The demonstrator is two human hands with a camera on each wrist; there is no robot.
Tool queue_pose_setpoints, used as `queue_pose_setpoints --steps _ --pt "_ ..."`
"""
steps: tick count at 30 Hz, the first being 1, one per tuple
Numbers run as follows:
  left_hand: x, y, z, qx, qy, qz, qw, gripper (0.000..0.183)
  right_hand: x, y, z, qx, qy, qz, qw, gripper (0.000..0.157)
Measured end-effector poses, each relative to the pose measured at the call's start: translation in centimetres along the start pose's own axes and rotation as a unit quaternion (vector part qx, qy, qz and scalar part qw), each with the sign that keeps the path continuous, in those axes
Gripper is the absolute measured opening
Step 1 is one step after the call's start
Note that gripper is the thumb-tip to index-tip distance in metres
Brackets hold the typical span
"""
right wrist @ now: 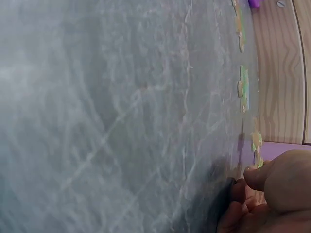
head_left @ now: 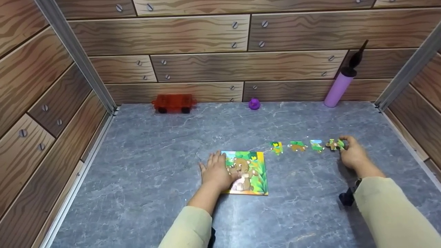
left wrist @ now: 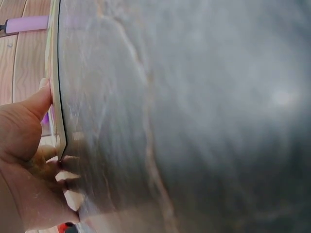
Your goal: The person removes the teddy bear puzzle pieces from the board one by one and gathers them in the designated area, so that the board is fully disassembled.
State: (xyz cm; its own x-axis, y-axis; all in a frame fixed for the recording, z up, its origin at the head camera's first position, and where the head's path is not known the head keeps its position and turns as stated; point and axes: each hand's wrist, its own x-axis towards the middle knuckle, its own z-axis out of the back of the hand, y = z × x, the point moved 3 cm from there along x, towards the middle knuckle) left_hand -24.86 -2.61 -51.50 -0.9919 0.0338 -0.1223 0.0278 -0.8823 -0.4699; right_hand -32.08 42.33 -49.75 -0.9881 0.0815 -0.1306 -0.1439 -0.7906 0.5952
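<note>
From one picture board (head_left: 253, 175), you count four puzzle pieces (head_left: 297, 146) at 2 o'clock, one toy car (head_left: 174, 103) at 11, one purple toy (head_left: 254, 104) at 12, one pump (head_left: 337, 90) at 1.

Puzzle board (head_left: 248, 174) partly hidden, sleeves (head_left: 392, 213) cropped

a square board (head_left: 251, 172) with a brown bear picture lies flat under the left hand (head_left: 217, 172); to its upper right three loose pieces (head_left: 297, 146) make a row, and the right hand (head_left: 355, 155) pinches a fourth piece (head_left: 332, 144).
</note>
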Motion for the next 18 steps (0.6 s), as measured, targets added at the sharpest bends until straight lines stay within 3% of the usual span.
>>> queue_pose_setpoints --steps 10,18 --pt "-0.16 -0.21 0.17 0.007 0.003 0.001 1.0000 0.093 0.77 -0.21 0.13 -0.016 0.028 -0.030 0.999 0.057" --pt "-0.09 -0.09 0.08 0.009 0.009 0.008 0.9999 0.093 0.85 -0.04 0.00 -0.023 0.012 -0.035 0.999 0.068"
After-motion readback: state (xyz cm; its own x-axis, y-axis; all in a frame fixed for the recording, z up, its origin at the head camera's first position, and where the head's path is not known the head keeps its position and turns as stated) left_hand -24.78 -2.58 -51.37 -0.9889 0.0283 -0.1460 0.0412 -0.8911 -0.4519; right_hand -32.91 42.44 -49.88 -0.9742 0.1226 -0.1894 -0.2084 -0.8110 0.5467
